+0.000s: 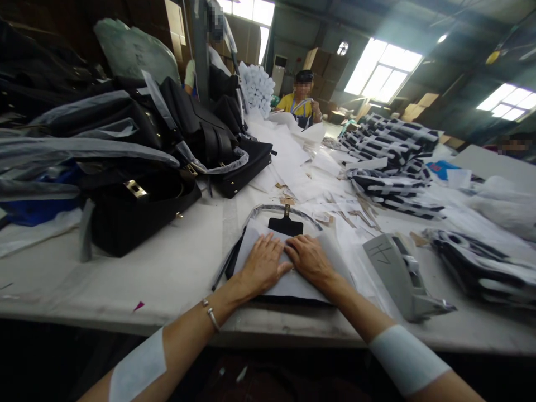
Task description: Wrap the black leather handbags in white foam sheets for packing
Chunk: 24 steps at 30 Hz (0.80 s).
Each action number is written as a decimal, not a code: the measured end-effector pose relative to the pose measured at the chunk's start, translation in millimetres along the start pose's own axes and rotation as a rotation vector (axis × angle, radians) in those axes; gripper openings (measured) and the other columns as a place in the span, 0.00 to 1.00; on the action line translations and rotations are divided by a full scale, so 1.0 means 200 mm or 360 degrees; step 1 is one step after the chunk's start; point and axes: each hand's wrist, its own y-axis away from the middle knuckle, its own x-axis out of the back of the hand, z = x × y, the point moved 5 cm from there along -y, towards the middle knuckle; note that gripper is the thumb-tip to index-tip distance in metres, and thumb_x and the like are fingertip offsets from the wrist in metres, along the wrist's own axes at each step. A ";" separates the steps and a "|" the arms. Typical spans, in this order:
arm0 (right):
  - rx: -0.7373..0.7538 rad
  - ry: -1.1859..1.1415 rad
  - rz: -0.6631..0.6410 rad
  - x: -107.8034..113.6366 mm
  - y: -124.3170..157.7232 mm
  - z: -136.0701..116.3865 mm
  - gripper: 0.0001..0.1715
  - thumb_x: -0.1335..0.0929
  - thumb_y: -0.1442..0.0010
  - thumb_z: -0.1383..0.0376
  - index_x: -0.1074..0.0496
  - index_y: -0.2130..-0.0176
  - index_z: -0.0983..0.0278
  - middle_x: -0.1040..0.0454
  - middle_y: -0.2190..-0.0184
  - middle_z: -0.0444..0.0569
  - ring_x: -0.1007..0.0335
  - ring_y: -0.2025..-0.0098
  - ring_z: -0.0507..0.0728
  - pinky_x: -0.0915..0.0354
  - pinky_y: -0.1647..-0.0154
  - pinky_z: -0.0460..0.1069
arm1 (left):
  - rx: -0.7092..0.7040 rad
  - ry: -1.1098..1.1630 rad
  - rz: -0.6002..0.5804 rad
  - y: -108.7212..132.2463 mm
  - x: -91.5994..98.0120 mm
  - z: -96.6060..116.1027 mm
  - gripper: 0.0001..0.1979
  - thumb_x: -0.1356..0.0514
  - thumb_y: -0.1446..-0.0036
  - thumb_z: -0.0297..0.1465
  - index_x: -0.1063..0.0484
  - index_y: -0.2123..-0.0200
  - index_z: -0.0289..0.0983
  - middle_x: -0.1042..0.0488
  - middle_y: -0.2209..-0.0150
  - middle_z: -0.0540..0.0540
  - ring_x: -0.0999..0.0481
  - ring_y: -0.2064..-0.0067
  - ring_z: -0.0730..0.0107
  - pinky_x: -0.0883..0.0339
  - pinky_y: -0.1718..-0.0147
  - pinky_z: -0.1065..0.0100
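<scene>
A black handbag (286, 226) lies flat on the white worktable (167, 268), mostly covered by a sheet of white paper (293, 282). Its wrapped handle (268, 210) arches beyond it. My left hand (263, 262) lies flat on the paper, fingers stretched out. My right hand (309, 258) presses flat beside it, fingers touching the left hand's thumb side. Neither hand grips anything.
Black handbags (138, 195) are piled at the left. A grey tape dispenser (400, 273) stands right of my hands. Striped bags (393, 167) and white paper sheets (288, 151) fill the far table. A person in a yellow shirt (302, 103) works at the far end.
</scene>
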 end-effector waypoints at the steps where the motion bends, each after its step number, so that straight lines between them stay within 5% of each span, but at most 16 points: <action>1: 0.0033 0.0021 0.0034 -0.02 0.01 0.00 0.16 0.39 0.29 0.59 0.25 0.54 0.61 0.24 0.56 0.52 0.30 0.51 0.58 0.41 0.45 0.52 | -0.0013 -0.0086 -0.0032 -0.01 -0.02 0.00 0.26 0.43 0.36 0.44 0.36 0.42 0.33 0.34 0.38 0.34 0.43 0.32 0.45 0.49 0.35 0.46; 5: 0.0038 0.0096 0.0047 -0.04 0.01 0.00 0.17 0.40 0.28 0.58 0.26 0.52 0.61 0.24 0.54 0.53 0.31 0.49 0.60 0.43 0.43 0.53 | 0.0042 -0.0272 -0.0122 -0.03 -0.03 -0.04 0.32 0.45 0.37 0.50 0.36 0.40 0.33 0.35 0.37 0.33 0.42 0.33 0.42 0.51 0.35 0.45; 12: -0.0116 0.0149 0.0033 -0.01 0.00 0.04 0.23 0.42 0.28 0.54 0.24 0.61 0.62 0.22 0.59 0.55 0.28 0.54 0.60 0.43 0.47 0.54 | 0.0200 -0.0414 0.0004 -0.07 0.05 -0.05 0.19 0.48 0.32 0.42 0.29 0.52 0.32 0.25 0.53 0.35 0.28 0.49 0.51 0.38 0.49 0.54; 24: -0.0293 0.0046 -0.0183 -0.08 -0.09 0.14 0.36 0.48 0.27 0.50 0.21 0.63 0.64 0.19 0.63 0.57 0.23 0.58 0.61 0.40 0.52 0.55 | 0.0183 -0.0539 0.0124 -0.10 0.03 -0.05 0.20 0.50 0.32 0.45 0.29 0.59 0.34 0.24 0.62 0.39 0.28 0.55 0.53 0.40 0.53 0.54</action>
